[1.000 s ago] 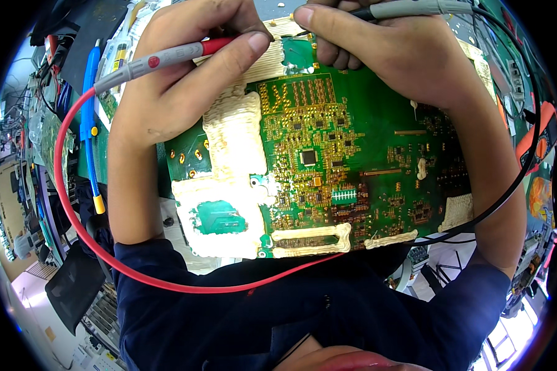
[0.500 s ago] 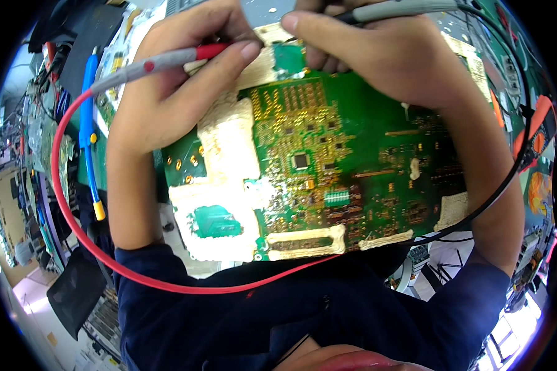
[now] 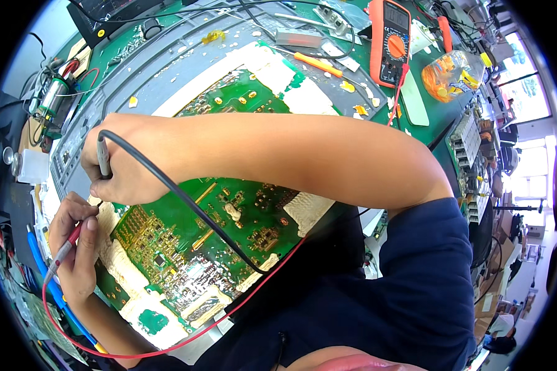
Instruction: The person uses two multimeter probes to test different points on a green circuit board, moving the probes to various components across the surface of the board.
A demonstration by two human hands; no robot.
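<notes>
A large green circuit board, with thick cream-coloured coating patches along its edges, lies tilted in front of me. My left hand is closed on a red-and-grey test probe at the board's left corner. Just above it, my right hand grips a grey test probe with a black lead. The fingertips of both hands almost meet over the coated edge; I cannot tell exactly what the probe tips touch. My right forearm crosses over the board and hides a band of it.
An orange multimeter stands at the far right, beside a clear bottle with an orange label. An orange-handled tool and white scraps lie on the grey mat. A blue tool lies left of my left hand.
The head view has turned toward the right, so the multimeter and bottle now show and both hands appear farther left. Each hand still holds its probe.
</notes>
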